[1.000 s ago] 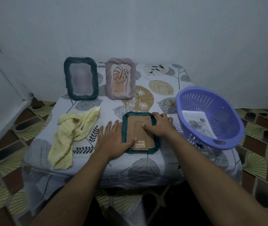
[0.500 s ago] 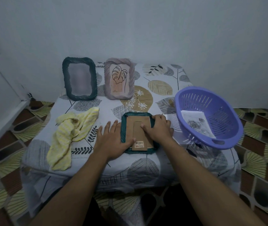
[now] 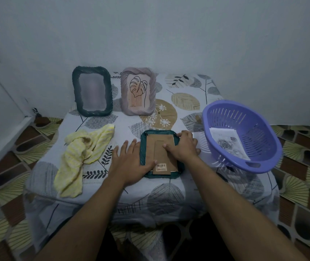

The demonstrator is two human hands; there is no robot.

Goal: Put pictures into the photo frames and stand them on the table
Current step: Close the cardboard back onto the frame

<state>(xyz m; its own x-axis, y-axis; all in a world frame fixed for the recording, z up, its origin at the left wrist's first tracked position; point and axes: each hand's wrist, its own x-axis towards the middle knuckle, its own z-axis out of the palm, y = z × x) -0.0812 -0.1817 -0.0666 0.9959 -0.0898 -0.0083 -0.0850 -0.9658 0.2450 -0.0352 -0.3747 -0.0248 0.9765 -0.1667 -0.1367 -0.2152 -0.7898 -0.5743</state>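
The teal frame (image 3: 158,151) lay face down on the table (image 3: 169,194) near its front edge, with its long axis running away from the person. The left hand (image 3: 129,162) lay flat, fingers straight, along its left rim with the thumb on the backing. The right hand (image 3: 183,147) curled over the far right rim, thumb on the stand, and was likely the one to lift it. 2 frames, dark frame (image 3: 92,91) and pink frame (image 3: 138,93), stood behind.

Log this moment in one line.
teal frame face-down | left hand flat, thumb on backing | right hand holds its right edge | dark-green frame, pink frame standing
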